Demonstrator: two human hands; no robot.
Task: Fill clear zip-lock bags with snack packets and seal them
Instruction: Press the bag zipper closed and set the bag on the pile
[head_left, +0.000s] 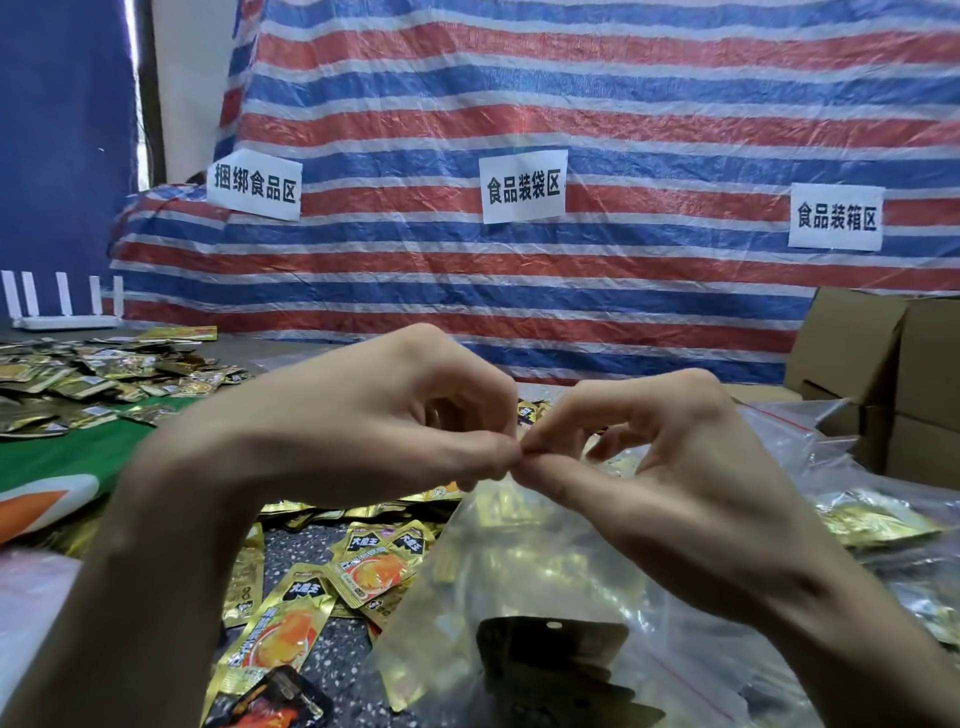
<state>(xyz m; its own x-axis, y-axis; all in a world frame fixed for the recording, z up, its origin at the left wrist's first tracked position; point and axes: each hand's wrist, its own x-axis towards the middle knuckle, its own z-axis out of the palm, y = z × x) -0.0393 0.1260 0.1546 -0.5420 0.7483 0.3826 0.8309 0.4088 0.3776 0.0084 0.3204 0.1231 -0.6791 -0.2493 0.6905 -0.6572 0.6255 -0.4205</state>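
A clear zip-lock bag (524, 582) hangs in front of me, holding several gold and black snack packets. My left hand (363, 415) and my right hand (665, 457) meet at its top edge, thumbs and forefingers pinched on the bag's strip side by side, fingertips touching. Loose gold snack packets (291, 618) lie on the speckled table below the bag.
A big heap of gold packets (88, 384) covers the far left of the table beside a green mat (67, 457). More filled clear bags (883, 519) pile up at the right. Cardboard boxes (893, 374) stand at the back right. A striped tarp with three paper signs hangs behind.
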